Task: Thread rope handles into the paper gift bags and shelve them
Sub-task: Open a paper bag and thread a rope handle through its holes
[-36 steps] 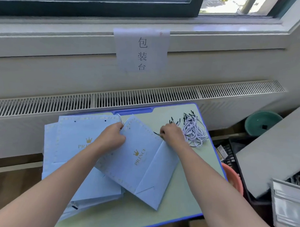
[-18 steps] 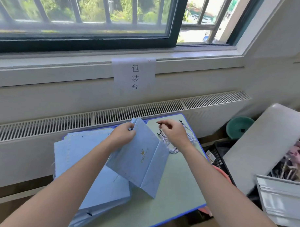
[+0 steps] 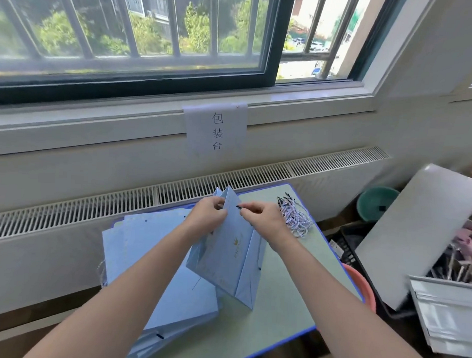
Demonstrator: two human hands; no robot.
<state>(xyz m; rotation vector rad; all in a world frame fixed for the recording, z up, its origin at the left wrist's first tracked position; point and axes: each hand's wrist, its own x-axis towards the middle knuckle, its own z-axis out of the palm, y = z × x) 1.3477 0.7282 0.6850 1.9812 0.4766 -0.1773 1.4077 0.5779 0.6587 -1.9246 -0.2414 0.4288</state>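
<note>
Both hands [image 3: 211,214] [image 3: 263,220] hold gift bag [image 3: 227,253]; right pinches rope tip [image 3: 239,206].

The paper bag [image 3: 232,248] is pale blue with a small gold emblem. The rope handles [image 3: 295,218] are white-and-blue twisted — black-tipped — on a pale green table [image 3: 278,309] edged blue.

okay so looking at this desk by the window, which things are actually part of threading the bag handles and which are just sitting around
Part of the job:
- light blue gift bag, held upright by the left hand
- black rope tip, pinched by the right hand
- bundle of rope handles
- stack of flat blue bags

Just lying about:
- teal bowl
- black crate
- pink basin
- paper sign
</note>
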